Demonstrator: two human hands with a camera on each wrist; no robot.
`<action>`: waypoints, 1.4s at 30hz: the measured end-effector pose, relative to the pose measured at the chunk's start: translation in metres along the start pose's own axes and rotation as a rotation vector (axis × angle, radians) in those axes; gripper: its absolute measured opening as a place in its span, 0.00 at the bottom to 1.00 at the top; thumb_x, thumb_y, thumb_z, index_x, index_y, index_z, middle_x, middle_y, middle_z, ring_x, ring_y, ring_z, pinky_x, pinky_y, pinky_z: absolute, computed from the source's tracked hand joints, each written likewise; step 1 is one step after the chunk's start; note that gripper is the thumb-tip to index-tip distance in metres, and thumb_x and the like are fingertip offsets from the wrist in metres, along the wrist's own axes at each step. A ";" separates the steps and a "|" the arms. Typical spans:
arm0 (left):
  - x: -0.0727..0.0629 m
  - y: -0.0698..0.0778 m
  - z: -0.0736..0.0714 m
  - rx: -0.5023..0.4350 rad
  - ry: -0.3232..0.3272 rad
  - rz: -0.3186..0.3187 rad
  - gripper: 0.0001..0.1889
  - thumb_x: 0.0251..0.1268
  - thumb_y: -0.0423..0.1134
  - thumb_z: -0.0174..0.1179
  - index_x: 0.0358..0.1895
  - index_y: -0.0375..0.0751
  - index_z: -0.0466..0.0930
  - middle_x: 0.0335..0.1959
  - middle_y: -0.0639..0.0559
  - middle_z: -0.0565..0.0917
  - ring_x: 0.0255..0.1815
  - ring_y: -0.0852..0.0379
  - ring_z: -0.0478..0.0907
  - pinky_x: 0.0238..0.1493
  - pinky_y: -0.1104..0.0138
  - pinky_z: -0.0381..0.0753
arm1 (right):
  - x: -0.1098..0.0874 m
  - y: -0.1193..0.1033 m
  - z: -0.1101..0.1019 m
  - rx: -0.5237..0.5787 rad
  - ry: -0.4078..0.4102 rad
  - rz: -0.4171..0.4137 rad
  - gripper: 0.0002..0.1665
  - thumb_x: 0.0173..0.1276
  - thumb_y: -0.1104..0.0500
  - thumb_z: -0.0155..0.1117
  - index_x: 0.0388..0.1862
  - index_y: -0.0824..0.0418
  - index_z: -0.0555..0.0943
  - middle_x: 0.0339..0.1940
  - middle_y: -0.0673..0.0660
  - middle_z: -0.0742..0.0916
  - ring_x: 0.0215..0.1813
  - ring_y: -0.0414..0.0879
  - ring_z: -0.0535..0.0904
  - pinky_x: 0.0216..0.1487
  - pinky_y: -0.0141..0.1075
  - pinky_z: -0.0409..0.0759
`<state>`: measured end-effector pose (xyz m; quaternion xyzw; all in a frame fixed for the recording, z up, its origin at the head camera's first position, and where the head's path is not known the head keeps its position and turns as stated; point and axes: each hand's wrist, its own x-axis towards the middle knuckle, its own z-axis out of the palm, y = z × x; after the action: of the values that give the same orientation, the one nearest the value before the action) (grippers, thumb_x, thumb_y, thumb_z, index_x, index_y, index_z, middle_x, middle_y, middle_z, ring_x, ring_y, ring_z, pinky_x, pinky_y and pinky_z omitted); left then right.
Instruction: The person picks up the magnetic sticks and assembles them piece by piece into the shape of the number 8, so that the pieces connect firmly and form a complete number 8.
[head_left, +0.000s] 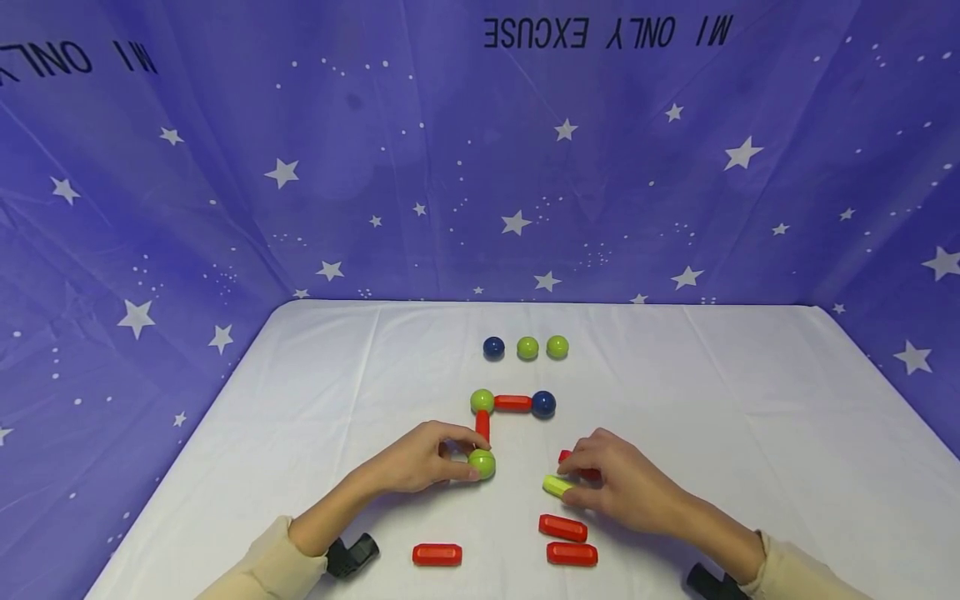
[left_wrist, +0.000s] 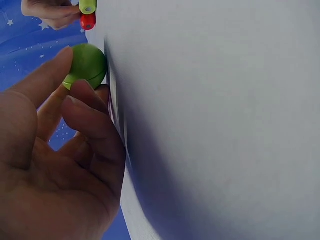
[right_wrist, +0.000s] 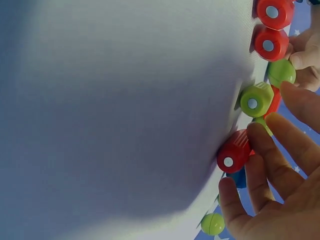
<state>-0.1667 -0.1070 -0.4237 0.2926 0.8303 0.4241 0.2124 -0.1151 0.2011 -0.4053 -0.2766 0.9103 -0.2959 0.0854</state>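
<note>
In the head view my left hand (head_left: 431,458) pinches a green ball (head_left: 482,464) between thumb and fingers at the near end of a red rod (head_left: 482,426). That rod runs to another green ball (head_left: 482,401), from which a second red rod (head_left: 513,403) leads right to a dark blue ball (head_left: 543,404). My right hand (head_left: 626,483) is over a yellow-green rod (head_left: 556,485) and a red rod (right_wrist: 234,151), partly hiding both. In the right wrist view its fingers are loosely bent and spread beside these rods, with no grip plainly visible.
Two red rods, one upper (head_left: 562,527) and one lower (head_left: 572,554), lie nearer me at right; another red rod (head_left: 437,555) lies to their left. A blue ball (head_left: 493,347) and two green balls (head_left: 527,347) form a row at the back. Starry blue cloth (head_left: 450,183) stands behind the white table (head_left: 675,367).
</note>
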 end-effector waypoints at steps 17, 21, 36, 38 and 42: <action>-0.001 0.001 0.000 -0.027 -0.010 0.009 0.14 0.62 0.40 0.69 0.51 0.50 0.85 0.41 0.61 0.82 0.23 0.62 0.74 0.27 0.69 0.74 | 0.004 -0.001 0.008 -0.008 0.005 0.015 0.11 0.56 0.57 0.77 0.40 0.51 0.90 0.32 0.33 0.83 0.41 0.38 0.68 0.38 0.32 0.73; -0.001 0.001 0.000 -0.027 -0.013 0.006 0.14 0.62 0.41 0.69 0.51 0.50 0.85 0.42 0.61 0.82 0.24 0.62 0.73 0.28 0.69 0.74 | 0.004 -0.002 0.008 0.003 0.006 0.026 0.11 0.57 0.57 0.77 0.41 0.52 0.90 0.32 0.33 0.82 0.41 0.38 0.68 0.39 0.32 0.73; -0.001 0.001 0.000 -0.040 -0.006 -0.013 0.14 0.62 0.41 0.69 0.51 0.49 0.85 0.44 0.57 0.82 0.22 0.61 0.75 0.26 0.68 0.76 | 0.006 -0.003 0.008 0.025 0.012 0.048 0.11 0.59 0.58 0.74 0.42 0.50 0.89 0.34 0.34 0.81 0.42 0.40 0.69 0.40 0.32 0.74; -0.001 0.000 0.000 -0.045 -0.007 -0.015 0.14 0.62 0.40 0.69 0.51 0.49 0.85 0.44 0.57 0.82 0.22 0.61 0.75 0.26 0.68 0.76 | 0.008 -0.005 0.007 0.030 0.006 0.046 0.11 0.59 0.58 0.74 0.42 0.50 0.89 0.34 0.35 0.81 0.43 0.41 0.69 0.39 0.31 0.75; -0.001 0.000 0.000 -0.054 -0.009 -0.017 0.14 0.62 0.40 0.69 0.51 0.49 0.84 0.44 0.57 0.81 0.22 0.60 0.76 0.25 0.68 0.76 | 0.014 -0.010 0.005 0.021 0.015 0.008 0.11 0.60 0.60 0.73 0.43 0.50 0.89 0.34 0.35 0.81 0.42 0.41 0.69 0.39 0.32 0.74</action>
<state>-0.1659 -0.1074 -0.4233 0.2815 0.8200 0.4432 0.2278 -0.1208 0.1841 -0.4040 -0.2701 0.9088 -0.3070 0.0828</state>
